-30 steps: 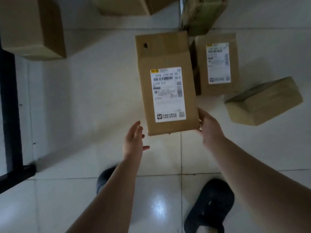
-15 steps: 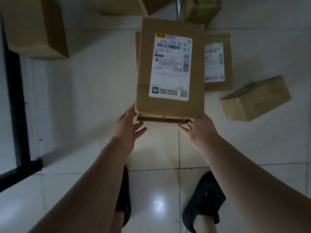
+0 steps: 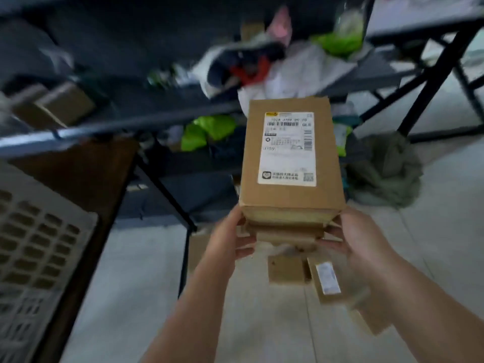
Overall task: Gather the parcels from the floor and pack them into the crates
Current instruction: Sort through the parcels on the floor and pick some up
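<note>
- Cardboard front and centre: the labelled parcel (image 3: 290, 153) rides in mid-air in the middle of the frame, white shipping label facing up, long axis running away from the person toward the top of the frame.
- Left hand (image 3: 231, 235) cups the near left corner; its fingers (image 3: 245, 251) curl under the near end and grip it.
- Right hand (image 3: 358, 239) mirrors it on the near right corner, fingers (image 3: 331, 242) wrapped beneath the parcel's near end. Both hands hold only this parcel.
- So the parcel lies forward of the fingers, nearly all its length overhanging beyond them, with only its near edge pinched between the two hands.
- White slotted crate (image 3: 34, 247) sits at the left edge of the frame, well apart from the parcel; the left hand is the nearer one to it.
- Judging by that, the next move is a swing leftward, and with the load cantilevered in front the far end could dip.
- More parcels wait on the floor (image 3: 136, 284) just below the hands: a plain one (image 3: 285, 271) and a labelled one (image 3: 327, 280) beside it.
</note>
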`<state>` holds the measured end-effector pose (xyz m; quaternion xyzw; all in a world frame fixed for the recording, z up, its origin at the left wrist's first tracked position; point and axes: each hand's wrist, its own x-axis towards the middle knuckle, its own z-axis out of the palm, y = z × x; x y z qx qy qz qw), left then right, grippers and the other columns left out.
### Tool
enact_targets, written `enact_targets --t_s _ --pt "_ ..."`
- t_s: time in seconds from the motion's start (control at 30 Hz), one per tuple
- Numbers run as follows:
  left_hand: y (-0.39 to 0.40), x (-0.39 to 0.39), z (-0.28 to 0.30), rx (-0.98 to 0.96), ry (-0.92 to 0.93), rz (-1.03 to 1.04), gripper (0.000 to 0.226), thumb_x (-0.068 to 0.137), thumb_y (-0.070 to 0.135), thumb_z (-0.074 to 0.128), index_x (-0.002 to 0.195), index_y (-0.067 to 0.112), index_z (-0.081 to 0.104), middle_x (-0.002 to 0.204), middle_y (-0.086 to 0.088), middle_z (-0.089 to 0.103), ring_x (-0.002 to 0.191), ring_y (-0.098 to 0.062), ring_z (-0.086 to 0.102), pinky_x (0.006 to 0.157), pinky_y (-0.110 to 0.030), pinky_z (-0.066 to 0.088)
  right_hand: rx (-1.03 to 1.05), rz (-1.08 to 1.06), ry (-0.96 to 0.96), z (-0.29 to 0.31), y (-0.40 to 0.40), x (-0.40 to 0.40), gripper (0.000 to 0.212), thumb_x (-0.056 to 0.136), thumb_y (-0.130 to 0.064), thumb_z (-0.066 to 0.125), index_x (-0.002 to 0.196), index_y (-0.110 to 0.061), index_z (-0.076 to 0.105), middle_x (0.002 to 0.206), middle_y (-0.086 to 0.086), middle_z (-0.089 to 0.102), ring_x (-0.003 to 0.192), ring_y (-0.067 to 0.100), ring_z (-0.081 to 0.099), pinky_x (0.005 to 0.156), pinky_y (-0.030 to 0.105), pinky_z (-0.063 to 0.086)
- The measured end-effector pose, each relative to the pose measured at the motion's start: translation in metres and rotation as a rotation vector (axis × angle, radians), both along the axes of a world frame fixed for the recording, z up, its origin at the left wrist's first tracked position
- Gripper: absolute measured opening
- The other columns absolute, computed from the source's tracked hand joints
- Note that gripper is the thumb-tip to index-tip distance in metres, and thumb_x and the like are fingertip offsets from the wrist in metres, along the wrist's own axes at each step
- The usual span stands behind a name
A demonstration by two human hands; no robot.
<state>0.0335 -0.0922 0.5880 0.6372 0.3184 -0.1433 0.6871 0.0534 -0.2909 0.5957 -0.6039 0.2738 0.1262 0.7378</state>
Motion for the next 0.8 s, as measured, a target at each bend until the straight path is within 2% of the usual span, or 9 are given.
enact_targets --t_s 0.07,0.13,0.23,0.33,0.47,0.57,0.63,0.73,0.8 --pt "0.003 -0.008 0.07 0.033 -0.087 0.017 0.021 0.079 0.05 0.059 0.08 0.034 0.072 0.088 0.007 0.07 0.083 -0.024 0.069 0.067 -0.037 0.056 -0.004 0.014 -0.093 0.066 0.006 0.0 0.021 0.091 -0.034 0.05 0.076 -0.025 0.062 0.066 0.0 0.07 0.064 0.02 0.066 0.048 0.033 0.054" --pt "0.004 -0.03 0.144 0.028 -0.172 0.08 0.017 0.074 0.054 0.064 0.07 0.04 0.072 0.083 0.01 0.07 0.077 -0.022 0.071 0.064 -0.035 0.055 0.044 0.055 -0.171 0.134 0.014 -0.008 0.022 0.092 -0.035 0.048 0.075 -0.029 0.061 0.064 -0.002 0.07 0.068 0.022 0.066 0.046 0.034 0.052" --pt "0.005 -0.075 0.229 0.042 -0.243 0.224 0.027 0.069 0.064 0.063 0.076 0.038 0.065 0.088 0.013 0.065 0.084 -0.023 0.068 0.068 -0.036 0.054 0.115 0.165 -0.254 0.204 0.027 -0.025 0.017 0.095 -0.031 0.045 0.082 -0.03 0.056 0.087 -0.001 0.061 0.084 0.024 0.059 0.055 0.041 0.05" --pt "0.012 -0.128 0.288 0.089 -0.298 0.362 0.041 0.068 0.068 0.062 0.09 0.033 0.063 0.096 0.008 0.062 0.089 -0.024 0.065 0.078 -0.039 0.053 0.17 0.326 -0.326 0.251 0.046 -0.052 0.018 0.097 -0.028 0.042 0.086 -0.03 0.056 0.092 0.0 0.058 0.086 0.024 0.058 0.063 0.044 0.051" --pt "0.031 -0.2 0.327 0.11 -0.323 0.53 0.04 0.076 0.06 0.06 0.099 0.027 0.061 0.1 0.004 0.06 0.096 -0.028 0.063 0.094 -0.047 0.047 0.208 0.513 -0.352 0.292 0.081 -0.097 0.017 0.1 -0.027 0.036 0.103 -0.022 0.052 0.109 0.006 0.055 0.098 0.03 0.056 0.081 0.052 0.048" --pt "0.052 -0.254 0.34 0.088 -0.354 0.637 0.034 0.078 0.052 0.062 0.094 0.022 0.063 0.091 0.001 0.065 0.096 -0.029 0.062 0.093 -0.043 0.048 0.205 0.631 -0.379 0.308 0.116 -0.139 0.026 0.1 -0.029 0.034 0.09 -0.025 0.057 0.094 0.0 0.06 0.085 0.025 0.059 0.071 0.047 0.05" --pt "0.069 -0.292 0.35 0.083 -0.389 0.684 0.029 0.08 0.049 0.061 0.088 0.021 0.063 0.078 0.003 0.068 0.087 -0.026 0.063 0.078 -0.033 0.051 0.224 0.692 -0.386 0.315 0.145 -0.169 0.025 0.099 -0.028 0.037 0.085 -0.029 0.058 0.089 0.001 0.061 0.082 0.024 0.06 0.063 0.043 0.052" --pt "0.106 -0.345 0.357 0.16 -0.396 0.735 0.04 0.081 0.056 0.056 0.095 0.02 0.063 0.097 0.001 0.063 0.095 -0.029 0.064 0.081 -0.036 0.052 0.25 0.772 -0.402 0.321 0.193 -0.214 0.023 0.098 -0.03 0.039 0.086 -0.028 0.059 0.087 0.002 0.062 0.08 0.023 0.061 0.052 0.035 0.051" --pt "0.132 -0.377 0.359 0.173 -0.41 0.772 0.04 0.081 0.056 0.055 0.095 0.019 0.063 0.096 0.002 0.06 0.099 -0.031 0.063 0.082 -0.037 0.05 0.266 0.808 -0.412 0.324 0.227 -0.243 0.023 0.097 -0.032 0.041 0.083 -0.028 0.059 0.085 0.002 0.062 0.079 0.023 0.061 0.05 0.035 0.051"
